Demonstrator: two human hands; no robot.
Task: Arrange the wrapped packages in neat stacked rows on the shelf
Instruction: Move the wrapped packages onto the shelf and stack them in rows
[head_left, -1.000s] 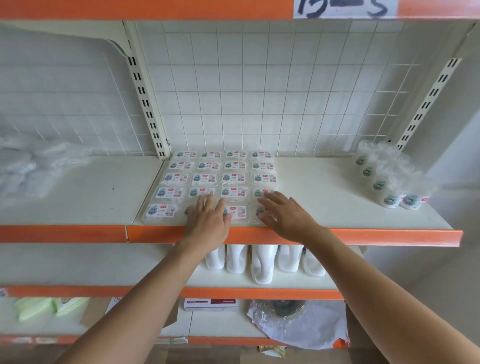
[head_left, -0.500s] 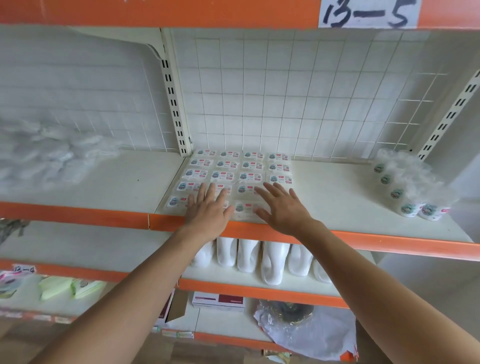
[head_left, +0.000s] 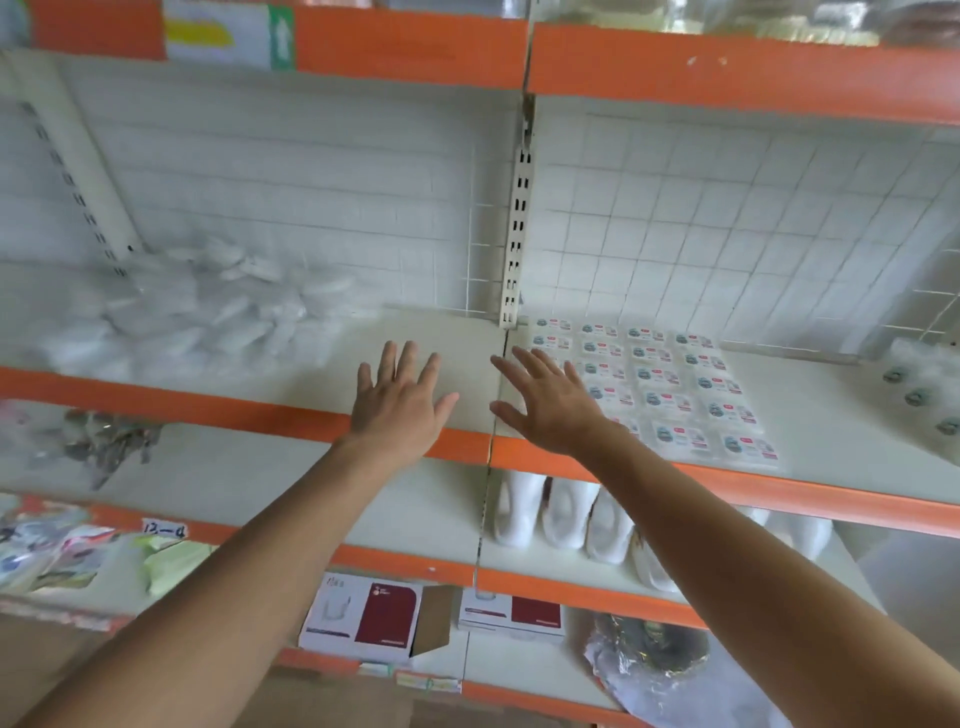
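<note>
Setting: shop or stockroom bay. Evidence: cream steel shelves with orange front rails (head_left: 208, 405), hung on a slotted cream upright (head_left: 517, 218), with a white wire-grid back panel (head_left: 727, 234). Handwritten paper bay tag "13-4" (head_left: 164, 530) on a lower rail. Goods in multiples: small clear-wrapped labelled packages (head_left: 670, 400) in rows, white plastic jugs (head_left: 563, 512) side by side, red-and-white cardboard cartons (head_left: 363, 616) below.

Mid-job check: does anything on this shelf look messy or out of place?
Yes. The clear-wrapped heap at the left of the shelf lies jumbled, not in rows, unlike the tidy labelled packages on the right. Lower down, a red-and-white box has an end flap hanging open.
</note>
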